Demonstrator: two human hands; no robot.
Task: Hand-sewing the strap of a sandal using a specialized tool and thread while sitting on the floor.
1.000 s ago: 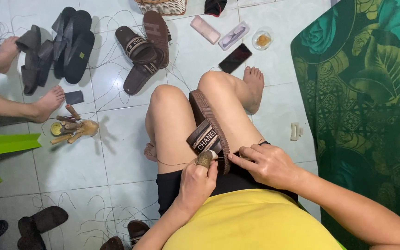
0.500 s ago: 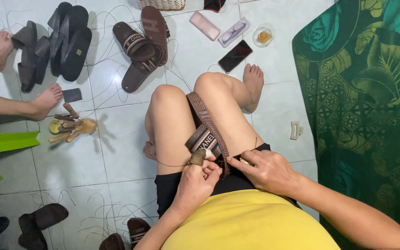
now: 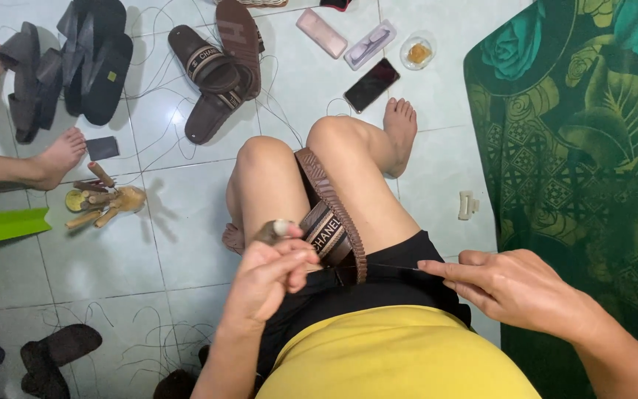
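A brown slide sandal (image 3: 331,216) stands on edge, clamped between my bare knees, its striped strap facing me. My left hand (image 3: 269,267) is closed on a small wooden-handled awl (image 3: 273,230) just left of the strap. My right hand (image 3: 512,286) is off to the right, its fingers pinching a thin thread (image 3: 387,267) that runs taut from the sandal's near end. I sit on a white tiled floor (image 3: 186,229) in a yellow shirt and black shorts.
A pair of brown sandals (image 3: 218,65) and several black ones (image 3: 75,63) lie at the back. A phone (image 3: 371,84), cases and a small dish (image 3: 417,52) are beyond my foot. Wooden tools (image 3: 103,199) and another person's feet (image 3: 47,159) are left; a green mat (image 3: 585,162) lies right.
My right hand has drawn away from the sandal to the right, pulling the thread out taut. My left hand with the awl stays by the strap. The view has shifted slightly.
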